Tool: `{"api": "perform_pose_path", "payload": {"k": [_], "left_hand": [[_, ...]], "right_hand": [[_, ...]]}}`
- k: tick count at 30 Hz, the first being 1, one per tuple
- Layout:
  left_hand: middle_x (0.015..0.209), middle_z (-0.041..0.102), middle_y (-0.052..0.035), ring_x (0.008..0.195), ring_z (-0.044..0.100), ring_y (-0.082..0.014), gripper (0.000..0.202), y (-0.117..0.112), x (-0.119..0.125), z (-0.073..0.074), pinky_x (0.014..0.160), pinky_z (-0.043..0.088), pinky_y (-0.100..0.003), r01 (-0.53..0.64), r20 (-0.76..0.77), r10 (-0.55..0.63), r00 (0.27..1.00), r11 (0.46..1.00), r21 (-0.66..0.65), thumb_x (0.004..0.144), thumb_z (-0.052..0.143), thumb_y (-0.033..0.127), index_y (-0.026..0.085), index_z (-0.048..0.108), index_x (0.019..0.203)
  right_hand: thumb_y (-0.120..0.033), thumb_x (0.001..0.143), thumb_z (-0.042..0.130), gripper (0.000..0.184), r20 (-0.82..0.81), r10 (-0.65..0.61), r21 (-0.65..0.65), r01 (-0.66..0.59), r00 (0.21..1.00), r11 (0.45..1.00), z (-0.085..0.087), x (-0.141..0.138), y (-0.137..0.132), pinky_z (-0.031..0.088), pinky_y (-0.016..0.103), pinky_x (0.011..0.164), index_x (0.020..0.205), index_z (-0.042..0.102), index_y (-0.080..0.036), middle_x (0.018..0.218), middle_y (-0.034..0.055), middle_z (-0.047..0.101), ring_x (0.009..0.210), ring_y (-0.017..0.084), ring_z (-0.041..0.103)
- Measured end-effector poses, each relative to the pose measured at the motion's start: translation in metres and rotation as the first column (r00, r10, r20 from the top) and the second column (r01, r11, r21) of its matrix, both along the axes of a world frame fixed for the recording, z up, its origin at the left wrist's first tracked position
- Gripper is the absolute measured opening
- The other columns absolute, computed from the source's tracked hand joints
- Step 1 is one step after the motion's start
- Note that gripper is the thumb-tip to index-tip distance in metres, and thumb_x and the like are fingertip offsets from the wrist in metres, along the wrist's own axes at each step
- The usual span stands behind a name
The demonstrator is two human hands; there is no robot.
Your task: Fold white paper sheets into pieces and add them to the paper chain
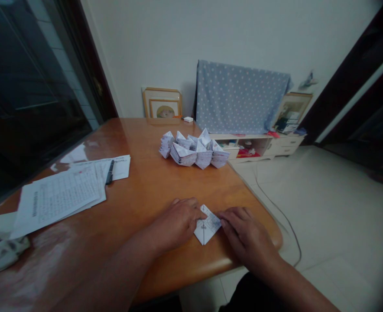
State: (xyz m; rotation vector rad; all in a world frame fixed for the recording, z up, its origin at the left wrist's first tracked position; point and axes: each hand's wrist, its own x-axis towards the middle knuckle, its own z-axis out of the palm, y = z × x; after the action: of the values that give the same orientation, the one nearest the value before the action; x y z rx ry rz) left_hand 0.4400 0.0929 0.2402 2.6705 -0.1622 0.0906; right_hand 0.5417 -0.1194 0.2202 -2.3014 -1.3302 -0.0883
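Observation:
A small folded paper, diamond-shaped with printed writing and a crease down its middle, lies on the table near the front edge. My left hand holds its left side, one digit pressed onto its upper part. At the right corner, the fingers of my right hand are closed together and pinch the paper's edge; their tips are partly hidden. Beyond both hands stands a cluster of folded paper boats, stacked inside one another in several piles.
Printed sheets lie on the left of the wooden table, with a black pen on them. A crumpled cloth is at the far left. Past the table's right edge, a cable runs over the floor near a white cabinet.

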Motion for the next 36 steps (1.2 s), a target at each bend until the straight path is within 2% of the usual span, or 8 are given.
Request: {"api": "perform_pose_path", "payload": {"k": [3,6,11,16,19,23,28,36], "left_hand": [[0.100,0.061,-0.0035,0.097,0.058,-0.0194,0.035,0.000,0.000,0.001,0.086,0.040,-0.034,0.004,0.009,-0.004,1.000,1.000,0.011,0.091,0.048,0.014,0.031,0.070,0.113],[0.101,0.062,-0.0031,0.097,0.058,-0.0190,0.035,0.001,0.000,0.001,0.087,0.040,-0.034,0.007,0.025,-0.008,1.000,1.000,0.017,0.091,0.048,0.015,0.031,0.070,0.113],[0.100,0.062,-0.0024,0.097,0.058,-0.0185,0.035,0.003,0.000,0.000,0.087,0.040,-0.033,0.014,0.024,-0.014,1.000,1.000,0.008,0.091,0.049,0.016,0.032,0.070,0.114],[0.101,0.062,-0.0013,0.097,0.058,-0.0177,0.034,0.004,0.001,-0.004,0.088,0.039,-0.033,0.007,0.035,-0.007,0.999,1.000,-0.001,0.090,0.051,0.016,0.032,0.069,0.114],[0.101,0.062,-0.0006,0.097,0.059,-0.0177,0.034,0.004,0.001,-0.005,0.087,0.038,-0.033,0.006,0.039,-0.006,0.999,1.000,0.003,0.091,0.050,0.016,0.033,0.069,0.113],[0.102,0.063,0.0001,0.100,0.058,-0.0185,0.032,0.005,0.000,-0.005,0.087,0.038,-0.033,0.007,0.046,-0.006,0.999,1.000,-0.010,0.091,0.050,0.017,0.033,0.069,0.110],[0.103,0.063,-0.0003,0.102,0.058,-0.0185,0.035,0.007,0.001,-0.005,0.089,0.038,-0.033,0.018,0.043,-0.017,0.999,0.999,-0.036,0.089,0.049,0.014,0.033,0.068,0.113],[0.110,0.065,-0.0005,0.105,0.058,-0.0177,0.040,0.014,0.003,-0.007,0.091,0.042,-0.030,0.018,0.024,-0.014,1.000,0.990,-0.143,0.083,0.048,0.009,0.028,0.066,0.114]], "right_hand": [[-0.031,0.099,0.044,0.035,0.074,0.057,-0.091,-0.050,0.996,0.995,0.003,-0.011,-0.005,0.041,0.044,0.093,0.128,0.062,-0.026,0.122,0.0089,0.062,0.108,0.027,0.052],[-0.033,0.099,0.043,0.037,0.111,0.033,-0.175,-0.013,0.993,0.984,0.003,-0.016,-0.006,0.040,0.047,0.091,0.131,0.061,-0.028,0.127,0.0078,0.061,0.112,0.030,0.050],[-0.033,0.100,0.042,0.039,0.136,0.015,-0.198,0.012,0.991,0.980,0.002,-0.016,-0.007,0.038,0.048,0.093,0.136,0.057,-0.030,0.131,0.0063,0.060,0.116,0.031,0.047],[-0.033,0.098,0.046,0.036,0.178,0.022,-0.160,0.007,0.984,0.987,0.005,-0.021,-0.003,0.036,0.047,0.095,0.130,0.062,-0.026,0.130,0.0073,0.060,0.115,0.031,0.047],[-0.031,0.099,0.044,0.036,0.164,0.072,-0.158,-0.046,0.984,0.986,0.006,-0.026,0.005,0.037,0.046,0.095,0.130,0.061,-0.024,0.126,0.0093,0.061,0.111,0.029,0.048],[-0.028,0.100,0.042,0.035,0.128,0.128,-0.196,-0.102,0.983,0.975,0.008,-0.031,0.015,0.040,0.042,0.091,0.128,0.061,-0.021,0.116,0.0099,0.063,0.102,0.027,0.051],[-0.032,0.099,0.045,0.030,0.159,0.173,-0.274,-0.125,0.972,0.954,0.019,-0.031,0.022,0.039,0.043,0.089,0.118,0.065,-0.019,0.104,0.0091,0.064,0.096,0.027,0.052],[-0.037,0.098,0.047,0.031,0.132,0.230,-0.327,-0.177,0.964,0.928,0.025,-0.027,0.024,0.041,0.040,0.083,0.121,0.062,-0.022,0.104,0.0075,0.063,0.093,0.026,0.051]]}}
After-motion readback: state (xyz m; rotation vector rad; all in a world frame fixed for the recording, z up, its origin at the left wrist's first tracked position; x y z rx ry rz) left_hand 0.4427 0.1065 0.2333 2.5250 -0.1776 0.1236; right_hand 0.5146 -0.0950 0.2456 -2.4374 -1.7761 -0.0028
